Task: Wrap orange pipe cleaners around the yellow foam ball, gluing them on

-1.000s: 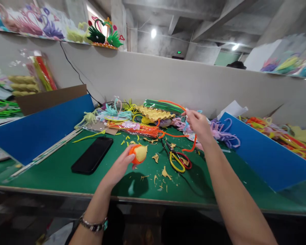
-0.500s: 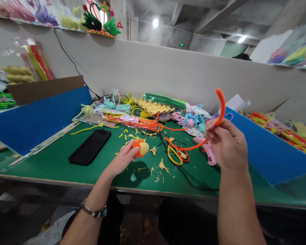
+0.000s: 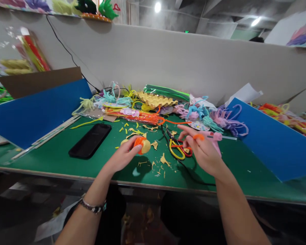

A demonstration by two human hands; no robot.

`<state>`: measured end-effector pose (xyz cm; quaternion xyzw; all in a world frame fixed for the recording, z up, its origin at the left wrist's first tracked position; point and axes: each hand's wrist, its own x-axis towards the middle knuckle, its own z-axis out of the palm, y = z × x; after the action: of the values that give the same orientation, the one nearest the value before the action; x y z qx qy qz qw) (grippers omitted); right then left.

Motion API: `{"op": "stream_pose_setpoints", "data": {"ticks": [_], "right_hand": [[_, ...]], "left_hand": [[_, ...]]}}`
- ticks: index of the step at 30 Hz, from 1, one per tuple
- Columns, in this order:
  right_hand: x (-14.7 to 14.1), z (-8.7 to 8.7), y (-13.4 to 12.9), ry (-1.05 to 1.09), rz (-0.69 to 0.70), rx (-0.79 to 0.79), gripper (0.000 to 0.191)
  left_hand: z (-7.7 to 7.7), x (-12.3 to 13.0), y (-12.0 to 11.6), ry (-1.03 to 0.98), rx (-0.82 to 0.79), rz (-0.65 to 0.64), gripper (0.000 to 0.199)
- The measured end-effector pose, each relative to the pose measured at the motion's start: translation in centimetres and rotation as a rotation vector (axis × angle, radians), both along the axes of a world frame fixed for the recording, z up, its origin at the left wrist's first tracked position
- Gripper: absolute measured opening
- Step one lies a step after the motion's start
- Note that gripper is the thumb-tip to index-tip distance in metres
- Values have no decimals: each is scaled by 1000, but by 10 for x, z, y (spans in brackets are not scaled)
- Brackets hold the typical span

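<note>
My left hand (image 3: 123, 154) is closed around a small pale-yellow rounded piece (image 3: 146, 147) wrapped in orange pipe cleaner; its pale end faces right. To the right, above the table, my right hand (image 3: 205, 154) holds an orange pipe cleaner (image 3: 199, 137) among its fingers, with the index finger stretched out to the left. Most of that pipe cleaner is hidden by the hand. Just left of and below this hand lie scissors with yellow and red handles (image 3: 177, 154). Behind the hand is a pink glue gun (image 3: 216, 136), partly covered.
A black phone (image 3: 90, 141) lies left on the green table (image 3: 234, 177). Yellow scraps (image 3: 164, 159) are scattered mid-table. Blue boards (image 3: 40, 114) stand at both sides. Bagged orange pipe cleaners (image 3: 142, 117) and a yellow egg-carton sheet (image 3: 156, 100) lie at the back. A black cord (image 3: 191, 177) crosses the table.
My right hand has come down and left with the orange pipe cleaner, from raised at the right to near the scissors. My left hand still holds the wrapped piece. The view has tilted down slightly.
</note>
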<state>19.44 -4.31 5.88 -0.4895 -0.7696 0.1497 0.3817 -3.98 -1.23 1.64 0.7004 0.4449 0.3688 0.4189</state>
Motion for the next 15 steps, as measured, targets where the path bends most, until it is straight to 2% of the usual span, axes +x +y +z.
{"op": "stream_pose_setpoints", "data": {"ticks": [3, 6, 10, 15], "right_hand": [[-3, -5, 2, -43, -53, 106, 40], [-12, -8, 0, -329, -55, 255, 35], [-21, -15, -7, -530, 24, 257, 15], [-28, -31, -13, -687, 138, 391, 22]], "left_hand": [[0, 0, 0, 28, -8, -1, 39], [-2, -1, 1, 27, -6, 4, 39], [-3, -3, 2, 33, 10, 46, 40], [-1, -7, 1, 61, -7, 94, 41]]}}
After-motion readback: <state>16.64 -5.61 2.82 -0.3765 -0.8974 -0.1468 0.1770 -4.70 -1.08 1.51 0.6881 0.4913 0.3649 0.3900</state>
